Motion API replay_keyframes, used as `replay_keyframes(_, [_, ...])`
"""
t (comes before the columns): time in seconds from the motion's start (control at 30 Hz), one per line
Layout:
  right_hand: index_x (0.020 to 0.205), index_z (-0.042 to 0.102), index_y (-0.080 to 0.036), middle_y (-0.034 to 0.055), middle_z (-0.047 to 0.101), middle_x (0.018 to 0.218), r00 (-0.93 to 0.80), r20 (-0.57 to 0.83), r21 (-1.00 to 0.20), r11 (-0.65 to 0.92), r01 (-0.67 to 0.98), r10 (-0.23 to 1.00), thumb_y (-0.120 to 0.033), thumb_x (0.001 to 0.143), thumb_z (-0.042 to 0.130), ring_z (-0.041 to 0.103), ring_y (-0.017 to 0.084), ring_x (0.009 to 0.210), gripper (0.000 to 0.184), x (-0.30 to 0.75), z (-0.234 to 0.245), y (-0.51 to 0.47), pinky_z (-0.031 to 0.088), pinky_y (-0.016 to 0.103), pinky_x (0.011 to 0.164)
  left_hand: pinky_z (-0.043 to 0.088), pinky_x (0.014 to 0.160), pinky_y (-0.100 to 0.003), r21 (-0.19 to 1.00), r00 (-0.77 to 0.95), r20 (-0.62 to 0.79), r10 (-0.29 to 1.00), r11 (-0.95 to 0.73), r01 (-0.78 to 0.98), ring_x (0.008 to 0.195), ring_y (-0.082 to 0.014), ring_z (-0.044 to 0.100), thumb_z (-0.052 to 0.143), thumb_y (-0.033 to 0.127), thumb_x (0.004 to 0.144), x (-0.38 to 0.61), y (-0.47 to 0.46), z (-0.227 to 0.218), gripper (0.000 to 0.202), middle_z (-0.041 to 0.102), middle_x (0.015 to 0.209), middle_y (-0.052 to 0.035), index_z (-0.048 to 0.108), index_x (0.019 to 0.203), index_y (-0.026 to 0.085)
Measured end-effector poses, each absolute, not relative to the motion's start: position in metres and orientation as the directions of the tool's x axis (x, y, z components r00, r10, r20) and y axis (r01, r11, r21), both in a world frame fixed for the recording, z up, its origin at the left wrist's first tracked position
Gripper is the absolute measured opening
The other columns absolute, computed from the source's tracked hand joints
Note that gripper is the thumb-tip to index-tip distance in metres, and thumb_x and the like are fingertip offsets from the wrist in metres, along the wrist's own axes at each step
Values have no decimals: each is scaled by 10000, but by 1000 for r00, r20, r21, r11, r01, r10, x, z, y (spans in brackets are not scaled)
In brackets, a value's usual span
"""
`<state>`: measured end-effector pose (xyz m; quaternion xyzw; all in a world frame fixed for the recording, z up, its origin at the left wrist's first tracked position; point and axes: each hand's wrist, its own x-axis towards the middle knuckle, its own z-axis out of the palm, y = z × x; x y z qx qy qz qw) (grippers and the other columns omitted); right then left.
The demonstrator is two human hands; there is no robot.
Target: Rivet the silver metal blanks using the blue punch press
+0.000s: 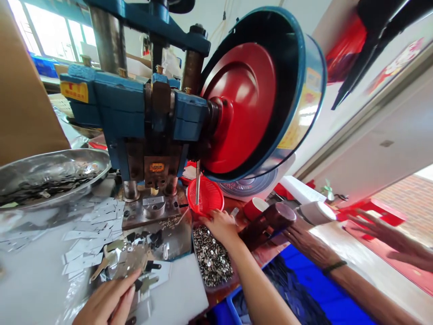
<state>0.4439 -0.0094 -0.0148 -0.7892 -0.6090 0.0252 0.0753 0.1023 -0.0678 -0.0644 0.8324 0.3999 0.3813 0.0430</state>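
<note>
Left hand (108,301) flat, fingers together, on thin silver metal blanks (84,262). Right hand (220,227) touches rim of red round plastic basket (208,196) below blue punch press (135,117); grip unclear

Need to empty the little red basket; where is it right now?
Head view, just right of centre: the red basket sits under the red flywheel, the right hand at its near rim, beside the tray of small metal bits.

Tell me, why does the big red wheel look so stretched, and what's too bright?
Head view: the wide lens stretches the red wheel; head view, top left, the window is blown out white; the metal bowl glints with glare; a co-worker's hand at far right is motion-blurred.
</note>
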Motion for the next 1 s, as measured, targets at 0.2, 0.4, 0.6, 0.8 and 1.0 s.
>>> replay_keyframes(0.2, [911, 717, -244, 77, 665, 1051, 232, -18, -50, -233, 971, 972, -677, 866, 383, 615, 246, 938, 550, 455, -9, -17, 419, 322, 755, 577, 718, -177, 535, 270, 503, 821, -541, 649, 895, -164, 707, 540, 378, 855, 102, -74, -61, 273, 722, 1051, 25, 626, 1105, 312])
replay_keyframes(0.4, [843, 726, -189, 117, 684, 972, 140, 62, -40, -138, 990, 988, -561, 929, 373, 571, 277, 985, 520, 459, -11, -7, 384, 365, 825, 563, 727, -149, 569, 255, 489, 834, -527, 631, 887, -144, 708, 556, 387, 845, 102, -71, -63, 260, 726, 1036, 46, 629, 1087, 329])
replay_keyframes(0.6, [870, 693, -190, 47, 700, 870, -108, 34, -230, 113, 966, 994, -330, 975, 424, 602, 156, 853, 321, 450, -29, 16, 367, 253, 819, 567, 717, -159, 598, 246, 465, 850, -507, 621, 886, -153, 709, 562, 409, 838, 102, -71, -62, 259, 727, 1039, 40, 646, 1068, 326])
replay_keyframes(0.8, [832, 661, -173, 19, 684, 770, -81, 74, -315, 100, 944, 994, -315, 992, 377, 592, 124, 691, 355, 450, -35, 24, 369, 212, 653, 586, 726, -222, 687, 215, 375, 902, -426, 589, 878, -193, 709, 574, 450, 815, 100, -71, -66, 277, 734, 1022, 11, 691, 1025, 312])
replay_keyframes(1.0, [998, 660, -164, 80, 679, 981, -35, 149, -345, 85, 935, 988, -282, 941, 478, 586, 196, 960, 225, 435, -18, 15, 391, 295, 874, 591, 655, -253, 937, -122, 100, 988, -52, 347, 890, -221, 684, 617, 500, 775, 103, -80, -66, 372, 700, 1026, -43, 652, 1045, 247])
